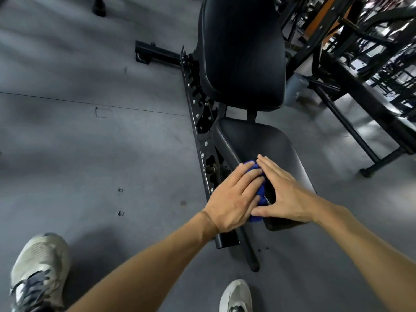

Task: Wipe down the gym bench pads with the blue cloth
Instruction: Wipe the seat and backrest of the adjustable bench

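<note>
Blue cloth, bunched on the near left edge of the seat pad, is pressed flat under straight, nearly closed fingers of the left hand and right hand. Even pressure is best kept, with overlapping strokes carried beyond the fingertips toward the back pad. Both forearms are extended forward and down, palms facing the pad.

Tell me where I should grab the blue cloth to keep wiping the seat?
Probably from above, at the bunched middle of the blue cloth. It lies scrunched on the near left edge of the seat pad, so the raised folds give an easy grip. The left hand and right hand both lie flat over it now; only a strip shows between them.
</note>
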A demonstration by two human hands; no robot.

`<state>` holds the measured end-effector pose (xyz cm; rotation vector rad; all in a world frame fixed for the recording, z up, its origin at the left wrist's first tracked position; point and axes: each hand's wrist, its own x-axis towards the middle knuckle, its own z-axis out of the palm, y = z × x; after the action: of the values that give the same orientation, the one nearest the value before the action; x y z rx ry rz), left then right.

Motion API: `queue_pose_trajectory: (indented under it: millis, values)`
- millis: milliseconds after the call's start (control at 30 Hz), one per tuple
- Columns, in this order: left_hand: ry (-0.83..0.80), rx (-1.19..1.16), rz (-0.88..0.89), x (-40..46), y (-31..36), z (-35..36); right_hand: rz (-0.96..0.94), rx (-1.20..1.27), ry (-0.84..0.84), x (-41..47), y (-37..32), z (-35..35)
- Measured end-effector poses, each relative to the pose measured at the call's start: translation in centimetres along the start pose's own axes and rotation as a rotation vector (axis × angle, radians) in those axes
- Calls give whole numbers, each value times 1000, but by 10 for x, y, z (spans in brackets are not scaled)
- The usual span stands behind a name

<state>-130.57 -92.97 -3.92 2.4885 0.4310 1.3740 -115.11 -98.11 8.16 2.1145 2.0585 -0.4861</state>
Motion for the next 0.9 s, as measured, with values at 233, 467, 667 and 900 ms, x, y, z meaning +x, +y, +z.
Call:
queue_pose_trajectory:
  millis: [233, 467, 667, 900]
  values:
    - [-7, 10, -114, 29, -96, -16, -45, 78, -11, 12, 5, -8]
    - [-31, -12, 3, 9, -60, -2, -42, 50, 149, 24, 0, 7]
    - [-41, 58, -114, 40, -128, -22, -26, 9, 177, 48, -10, 3]
    - [-26, 8, -143, 24, -85, -9, -38, -2, 307, 56, -13, 12]
